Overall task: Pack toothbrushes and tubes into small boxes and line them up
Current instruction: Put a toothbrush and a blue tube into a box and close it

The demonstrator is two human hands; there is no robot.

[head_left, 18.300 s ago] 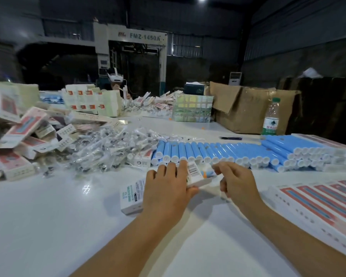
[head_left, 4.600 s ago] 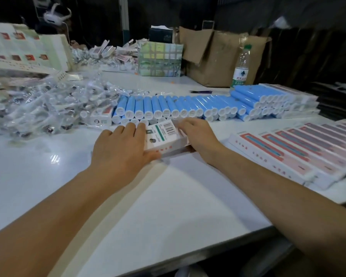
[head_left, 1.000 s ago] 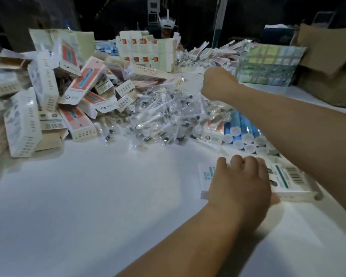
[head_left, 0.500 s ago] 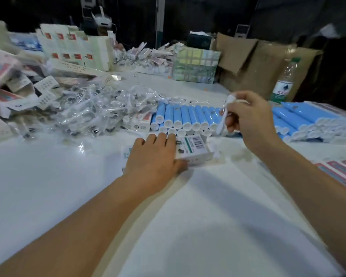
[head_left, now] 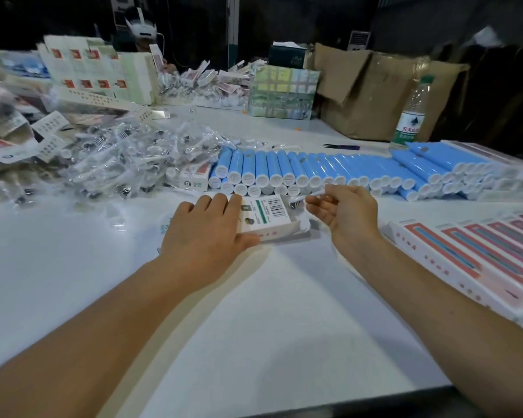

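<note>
A small white box (head_left: 269, 217) with a barcode and green stripe lies flat on the white table (head_left: 254, 327). My left hand (head_left: 206, 233) presses down on its left part, thumb along the near edge. My right hand (head_left: 344, 211) pinches a wrapped toothbrush (head_left: 307, 198), its bristle end pointing left at the box's open right end. Behind them lies a long row of blue tubes (head_left: 314, 170) with white caps. A heap of wrapped toothbrushes (head_left: 118, 164) fills the left middle. Packed boxes with red fronts (head_left: 480, 257) lie side by side on the right.
Loose empty boxes (head_left: 18, 125) pile at the far left. Stacked cartons (head_left: 97, 70), a cardboard box (head_left: 372, 92) and a water bottle (head_left: 411, 113) stand at the back. A dark pen-like thing (head_left: 340, 145) lies behind the tubes. The table's front edge runs near the bottom right.
My right hand reached to the toothbrush heap, took one wrapped toothbrush, and has now lowered it to the box's right end. My left hand stayed on the box.
</note>
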